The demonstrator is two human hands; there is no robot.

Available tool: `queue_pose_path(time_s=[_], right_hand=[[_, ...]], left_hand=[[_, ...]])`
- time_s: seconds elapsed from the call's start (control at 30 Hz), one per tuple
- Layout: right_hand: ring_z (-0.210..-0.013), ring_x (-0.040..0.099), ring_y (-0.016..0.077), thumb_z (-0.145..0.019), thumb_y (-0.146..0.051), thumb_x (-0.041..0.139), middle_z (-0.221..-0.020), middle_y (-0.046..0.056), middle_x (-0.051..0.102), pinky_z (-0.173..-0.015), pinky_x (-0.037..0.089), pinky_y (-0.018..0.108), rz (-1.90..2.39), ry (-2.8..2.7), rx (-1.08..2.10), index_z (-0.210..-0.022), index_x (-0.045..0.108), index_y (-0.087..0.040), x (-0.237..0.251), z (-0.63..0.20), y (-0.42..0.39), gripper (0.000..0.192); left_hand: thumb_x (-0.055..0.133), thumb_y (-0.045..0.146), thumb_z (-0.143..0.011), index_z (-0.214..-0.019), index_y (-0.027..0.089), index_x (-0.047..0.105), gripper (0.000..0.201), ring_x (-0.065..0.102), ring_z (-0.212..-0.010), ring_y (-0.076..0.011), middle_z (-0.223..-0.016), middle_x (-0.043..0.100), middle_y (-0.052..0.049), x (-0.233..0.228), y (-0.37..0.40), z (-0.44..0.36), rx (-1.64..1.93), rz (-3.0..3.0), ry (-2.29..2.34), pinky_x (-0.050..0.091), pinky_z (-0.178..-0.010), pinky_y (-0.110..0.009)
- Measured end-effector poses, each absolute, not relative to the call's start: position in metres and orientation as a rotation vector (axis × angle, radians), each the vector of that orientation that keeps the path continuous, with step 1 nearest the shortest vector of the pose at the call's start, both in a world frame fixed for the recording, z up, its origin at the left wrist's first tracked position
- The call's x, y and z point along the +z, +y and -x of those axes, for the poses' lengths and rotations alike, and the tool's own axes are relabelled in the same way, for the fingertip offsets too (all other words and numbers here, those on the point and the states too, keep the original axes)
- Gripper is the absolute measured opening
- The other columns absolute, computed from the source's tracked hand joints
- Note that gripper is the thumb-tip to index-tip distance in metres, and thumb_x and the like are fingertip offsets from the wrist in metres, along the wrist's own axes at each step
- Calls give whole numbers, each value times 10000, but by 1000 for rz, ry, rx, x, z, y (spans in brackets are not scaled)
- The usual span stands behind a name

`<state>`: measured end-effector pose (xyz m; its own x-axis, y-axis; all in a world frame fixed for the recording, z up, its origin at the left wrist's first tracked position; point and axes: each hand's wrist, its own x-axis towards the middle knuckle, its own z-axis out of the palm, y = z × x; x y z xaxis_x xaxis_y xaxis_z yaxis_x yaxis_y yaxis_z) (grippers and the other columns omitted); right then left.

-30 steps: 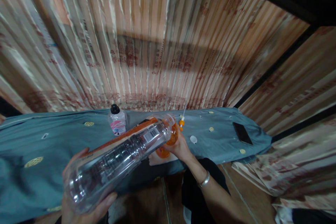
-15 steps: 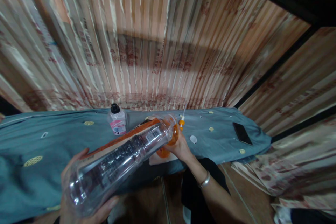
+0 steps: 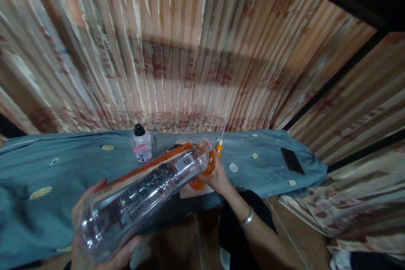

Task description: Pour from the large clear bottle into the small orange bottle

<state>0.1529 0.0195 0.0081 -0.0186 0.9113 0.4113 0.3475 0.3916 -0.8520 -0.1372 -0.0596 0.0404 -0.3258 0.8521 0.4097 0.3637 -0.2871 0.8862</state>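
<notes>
My left hand (image 3: 122, 255) is wrapped round the base of a large clear plastic bottle (image 3: 142, 202) with an orange label. The bottle is tilted, its mouth lower at the right, by the top of an orange translucent bottle (image 3: 197, 184). My right hand (image 3: 220, 179) grips that orange bottle near its top; the large bottle partly hides it. I cannot make out whether liquid is flowing. Just beyond my right hand lies an orange and white pump top (image 3: 219, 147) with a thin clear tube. A white round disc (image 3: 233, 168) is to its right.
A clear bottle with a black cap and pink label (image 3: 142, 147) stands at the back left on the teal patterned cloth (image 3: 79, 156). At the right lies a black phone (image 3: 292, 160). Patterned curtains (image 3: 177, 71) hang behind. A whitish sheet (image 3: 190, 193) is under the orange bottle.
Almost nothing differs. The large bottle and both hands hold nearly the same pose, with a very slight shift of the view.
</notes>
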Motion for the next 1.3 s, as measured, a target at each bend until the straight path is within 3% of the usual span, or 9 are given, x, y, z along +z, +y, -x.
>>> queue_pose_path(time_s=[0.17,0.33,0.47,0.7,1.03,1.2,1.3], right_hand=[[-1247,579,267,-637,-250,793,-1374,73,576,-1083,456,439,1127,-1587,667,-1443,300,-286,7,-153,20,946],[-1231,592,265,-655,-259,789,-1374,70,580,-1086,454,447,1122,-1604,641,-1435,316,-286,8,-153,19,913],[-1228,592,267,-641,-264,804,-1373,71,583,-1083,457,442,1156,-1612,620,-1439,316,-277,6,-154,20,935],[-1268,558,271,-634,-232,809,-1390,73,565,-1100,439,449,1144,-1624,592,-1445,314,-279,3,-155,21,952],[-1217,601,267,-649,-297,801,-1355,80,592,-1081,458,437,1131,-1617,629,-1436,313,-264,3,-156,21,927],[-1255,570,269,-652,-299,797,-1383,86,565,-1095,443,440,1101,-1605,661,-1425,316,-261,1,-155,22,911],[-1250,573,269,-644,-265,795,-1371,90,573,-1099,437,441,1104,-1606,652,-1396,354,-252,3,-155,22,872]], left_hand=[[859,435,-349,-1294,441,517,1005,591,-1135,-425,-1292,577,-38,31,-58,146,1639,-1580,1539,482,-920,-694],[847,462,-393,-1321,430,490,995,581,-1146,-415,-1298,567,-45,28,-56,148,1625,-1626,1550,454,-942,-715],[862,452,-382,-1331,454,468,1028,580,-1157,-391,-1306,565,-22,26,-56,151,1613,-1688,1530,482,-946,-666],[859,488,-388,-1366,367,459,1064,602,-1111,-386,-1303,565,-79,26,-55,151,1671,-1794,1518,536,-876,-611],[817,554,-428,-1342,393,481,986,571,-1119,-431,-1269,566,-91,39,-60,137,1695,-1656,1537,422,-916,-757],[817,557,-411,-1337,384,485,999,587,-1074,-382,-1261,561,-75,43,-60,131,1708,-1636,1564,445,-929,-717],[845,539,-340,-1308,374,521,1034,584,-1081,-405,-1246,573,-80,42,-59,132,1722,-1604,1553,450,-906,-731]])
